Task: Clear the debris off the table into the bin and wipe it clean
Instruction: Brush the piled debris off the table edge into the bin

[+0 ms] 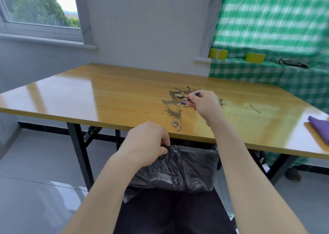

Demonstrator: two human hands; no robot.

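Right hand point(201, 103) pinches, maybe, blue swabs point(182, 103) from debris point(179, 96) at one o'clock; left hand point(147, 141) grips the bin bag point(187, 167). A loose pinch could drop them short.

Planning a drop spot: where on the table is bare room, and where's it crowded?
Bare: left half of the table, up to the debris; also the patch between the stray sliver and the purple cloth. Crowded: centre-right, where the right hand is over debris trailing to the near edge.
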